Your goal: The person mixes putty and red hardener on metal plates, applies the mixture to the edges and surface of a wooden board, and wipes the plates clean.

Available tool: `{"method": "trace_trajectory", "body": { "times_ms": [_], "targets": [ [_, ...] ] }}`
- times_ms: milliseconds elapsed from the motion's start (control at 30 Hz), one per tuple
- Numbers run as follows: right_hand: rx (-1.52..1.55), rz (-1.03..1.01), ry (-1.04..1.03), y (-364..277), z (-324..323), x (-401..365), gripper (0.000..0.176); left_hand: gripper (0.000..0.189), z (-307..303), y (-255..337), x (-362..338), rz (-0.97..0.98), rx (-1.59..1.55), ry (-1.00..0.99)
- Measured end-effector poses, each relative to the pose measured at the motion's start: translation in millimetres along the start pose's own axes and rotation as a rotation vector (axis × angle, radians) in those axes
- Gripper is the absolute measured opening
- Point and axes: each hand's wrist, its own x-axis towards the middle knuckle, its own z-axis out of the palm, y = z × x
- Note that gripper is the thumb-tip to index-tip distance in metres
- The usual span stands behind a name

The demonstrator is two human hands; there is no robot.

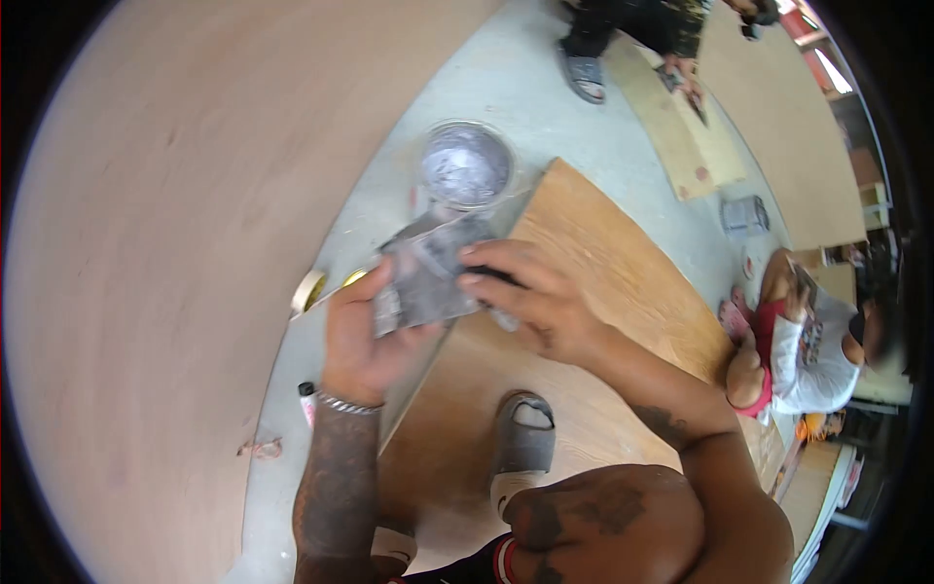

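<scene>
The left fingers (367,283) grip a grey plate (424,280), which lies just left of the right fingers (514,257); these pinch what seems, through blur, a dark handle (498,276) pointing toward it.

Colours and surface patterns: greys and lilac against brown wood.
The plate (418,282) is mottled grey, smeared paler in patches; the tool (498,276) shows black; the paste (467,167) is lilac-grey with whitish streaks. The plywood sheet (593,258) is orange-brown with wavy grain, the large panel (165,243) plain pinkish beige, the floor (516,68) pale blue-grey. The tape roll (309,290) is yellowish, the marker (307,401) white and pink with a black cap, the bracelet (350,404) silver. The sandal (530,433) is dark grey; black shorts (477,569) carry red-and-white trim. A seated co-worker wears a white top (812,375) and red shorts (764,341).
</scene>
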Motion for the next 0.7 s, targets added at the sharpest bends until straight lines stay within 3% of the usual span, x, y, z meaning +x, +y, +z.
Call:
{"method": "trace_trajectory", "body": {
  "times_ms": [67, 200, 267, 300, 333, 367, 400, 500, 567, 667, 700],
  "targets": [
    [0.041, -0.012, -0.048, -5, 0, 0, 0.053, 0.036, 0, 3, -6, 0.071, 0.170, 0.020],
    [0.046, 0.011, -0.092, -7, 9, -2, 0.054, 0.038, -16, 18, -17, 0.109, 0.263, -0.015],
    [0.046, 0.042, -0.105, -3, 16, -5, 0.054, 0.035, -19, 29, -23, 0.206, 0.255, 0.065],
    [0.062, 0.041, -0.100, 7, 21, -14, 0.054, 0.031, -40, 47, -23, 0.179, 0.075, -0.085],
    [0.034, 0.045, -0.264, 23, 28, -30, 0.055, 0.031, -37, 56, -30, 0.195, 0.083, -0.062],
    [0.012, 0.039, -0.428, 34, 35, -41, 0.057, 0.030, -27, 71, -38, 0.254, 0.062, -0.171],
    [0.001, 0.052, -0.411, 39, 36, -44, 0.056, 0.029, -20, 85, -47, 0.325, 0.038, -0.283],
    [0.009, 0.070, -0.360, 46, 50, -29, 0.055, 0.030, -5, 93, -72, 0.543, 0.214, -0.228],
    [-0.005, 0.097, -0.308, 48, 66, -19, 0.055, 0.030, -26, 101, -76, 0.549, 0.205, -0.206],
    [0.027, 0.108, -0.405, 55, 108, -24, 0.051, 0.032, -64, 97, -76, 0.520, 0.179, -0.166],
    [-0.085, 0.043, -0.459, 62, 123, -29, 0.041, 0.032, -73, 92, -75, 0.521, 0.163, -0.118]
  ]
}}
